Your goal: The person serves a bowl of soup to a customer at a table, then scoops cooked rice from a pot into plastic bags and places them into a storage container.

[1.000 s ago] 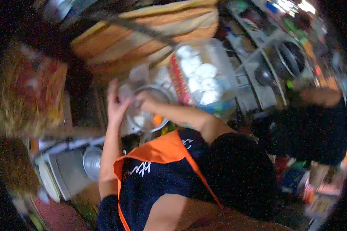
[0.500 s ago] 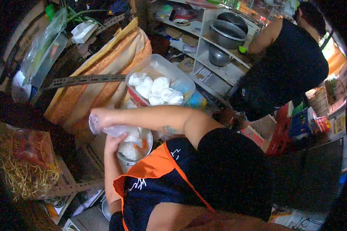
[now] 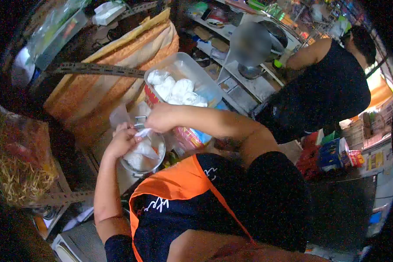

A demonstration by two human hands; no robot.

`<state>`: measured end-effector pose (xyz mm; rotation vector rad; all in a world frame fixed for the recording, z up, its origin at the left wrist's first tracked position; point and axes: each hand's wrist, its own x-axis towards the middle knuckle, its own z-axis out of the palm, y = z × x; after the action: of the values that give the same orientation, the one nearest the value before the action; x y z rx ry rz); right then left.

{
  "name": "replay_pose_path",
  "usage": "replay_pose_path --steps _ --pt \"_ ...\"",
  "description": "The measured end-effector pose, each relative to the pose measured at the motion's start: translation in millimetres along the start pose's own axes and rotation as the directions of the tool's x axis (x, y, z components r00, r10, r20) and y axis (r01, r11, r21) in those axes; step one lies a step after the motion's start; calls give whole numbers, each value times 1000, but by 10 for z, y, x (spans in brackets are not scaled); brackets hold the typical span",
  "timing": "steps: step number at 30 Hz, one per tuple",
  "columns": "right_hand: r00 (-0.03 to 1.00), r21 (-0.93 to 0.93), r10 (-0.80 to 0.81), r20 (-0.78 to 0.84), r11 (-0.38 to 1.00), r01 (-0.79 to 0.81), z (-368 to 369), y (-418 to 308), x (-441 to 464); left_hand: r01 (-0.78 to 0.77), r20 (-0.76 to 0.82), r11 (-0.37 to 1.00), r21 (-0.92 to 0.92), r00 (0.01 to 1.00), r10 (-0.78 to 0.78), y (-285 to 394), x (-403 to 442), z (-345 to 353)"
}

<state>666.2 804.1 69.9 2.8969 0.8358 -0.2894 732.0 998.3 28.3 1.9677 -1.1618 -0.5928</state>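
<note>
Over a metal pot (image 3: 163,153) with side handles, both hands hold a thin clear plastic bag (image 3: 148,147). My left hand (image 3: 125,139) has its fingers closed on the bag at the pot's left side. My right hand (image 3: 160,118), above the pot's far rim, is closed on the bag's upper part. A loose flap of plastic stands up beyond the left hand. White contents (image 3: 137,160) show in the pot, with a little orange among them; I cannot tell what they are. Just beyond, a clear plastic tub (image 3: 201,76) holds several white wrapped bundles (image 3: 182,88).
An orange-striped sack (image 3: 113,74) leans behind the pot, crossed by a metal bar (image 3: 100,69). A bag of bean sprouts (image 3: 24,168) lies at left. Shelves (image 3: 244,94) with metal basins stand at back right, where another person (image 3: 323,83) in black works. A colourful packet (image 3: 192,139) lies beside the pot.
My right hand has moved right, from the far left to above the pot's far rim. My left hand has turned and closed on the bag. The view has shifted, and the pot shows more fully.
</note>
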Motion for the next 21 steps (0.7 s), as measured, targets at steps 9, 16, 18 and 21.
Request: replay_pose_path --steps 9,16,18,21 --pt "986 971 -24 -162 177 164 372 333 88 360 110 620 -697 909 -403 519 -155 -22" --pt "733 733 478 -485 679 43 535 -586 228 -326 -247 -81 -942 836 -489 155 -26 302" --pt "803 409 296 -518 910 -71 258 -453 160 -199 -466 487 -851 713 -523 93 -41 292" --pt "782 250 194 -593 967 -51 61 -346 220 81 -665 981 -175 725 -178 220 -130 122"
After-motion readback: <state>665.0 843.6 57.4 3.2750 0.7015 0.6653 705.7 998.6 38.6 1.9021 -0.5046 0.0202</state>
